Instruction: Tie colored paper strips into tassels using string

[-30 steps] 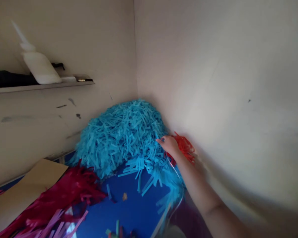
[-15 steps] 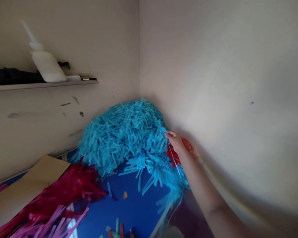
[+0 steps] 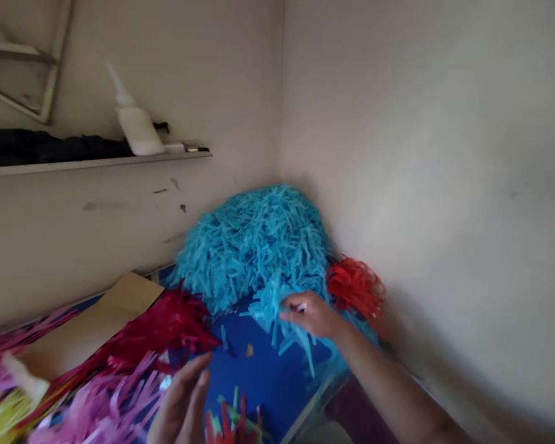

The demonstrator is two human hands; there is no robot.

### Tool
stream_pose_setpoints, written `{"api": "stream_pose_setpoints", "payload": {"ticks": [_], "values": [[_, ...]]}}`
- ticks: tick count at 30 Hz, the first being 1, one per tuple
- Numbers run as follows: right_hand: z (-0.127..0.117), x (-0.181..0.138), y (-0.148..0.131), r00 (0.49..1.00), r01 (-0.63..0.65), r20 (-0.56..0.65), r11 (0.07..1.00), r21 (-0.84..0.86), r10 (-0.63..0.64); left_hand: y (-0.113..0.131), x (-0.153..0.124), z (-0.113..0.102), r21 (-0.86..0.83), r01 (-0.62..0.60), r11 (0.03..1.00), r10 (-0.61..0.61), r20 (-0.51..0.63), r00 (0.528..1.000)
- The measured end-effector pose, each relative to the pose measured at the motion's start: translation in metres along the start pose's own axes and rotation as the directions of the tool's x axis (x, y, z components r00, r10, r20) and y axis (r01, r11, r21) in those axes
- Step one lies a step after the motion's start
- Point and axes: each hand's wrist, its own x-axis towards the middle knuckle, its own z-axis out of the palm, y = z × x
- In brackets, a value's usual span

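My right hand (image 3: 312,313) is closed in a pinch at the end of a light-blue paper fringe (image 3: 272,302) over the front right of the table. A small white bit shows at its fingers, too little to name. Behind it rises a large mound of cut blue paper strips (image 3: 259,240). My left hand (image 3: 185,401) has come in at the bottom, fingers stretched out and holding nothing. It is nearest to pink paper strips (image 3: 111,401) and a bunch of red and green strips (image 3: 235,422).
A bundle of red-orange strips (image 3: 356,287) lies by the right wall. Dark red fringe (image 3: 176,327), a brown cardboard piece (image 3: 134,302) and yellow strips (image 3: 4,413) lie left on the blue tabletop (image 3: 259,382). A wall shelf (image 3: 97,163) holds a white squeeze bottle (image 3: 141,132).
My right hand has drawn back from the blue mound, down and toward me, with blue fringe at its fingers. My left hand has entered at the bottom. The view has swung left.
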Motion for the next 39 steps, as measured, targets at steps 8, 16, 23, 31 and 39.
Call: {"api": "stream_pose_setpoints", "payload": {"ticks": [8,16,23,31,39], "values": [[0.111,-0.057,0.003,0.901,0.376,0.382,0.804,-0.46,-0.204,0.001,0.01,-0.004,-0.156,0.369,0.916,-0.323,0.259,0.91],[0.093,-0.06,-0.049,0.974,0.035,0.228,0.988,-0.153,0.001,0.001,-0.016,-0.044,-0.061,0.162,0.985,-0.122,0.421,0.899],[0.136,-0.035,-0.037,0.986,-0.078,0.153,0.994,0.079,0.066,0.009,-0.027,-0.032,-0.061,0.093,0.994,-0.056,0.453,0.89],[0.128,-0.043,-0.031,0.973,-0.206,0.142,0.966,0.158,0.184,-0.007,-0.034,-0.024,-0.351,0.386,0.853,-0.304,0.267,0.915],[0.122,-0.043,-0.032,0.981,-0.144,0.151,0.98,0.137,0.123,-0.001,-0.034,-0.016,-0.416,0.477,0.774,-0.377,0.302,0.875]]}}
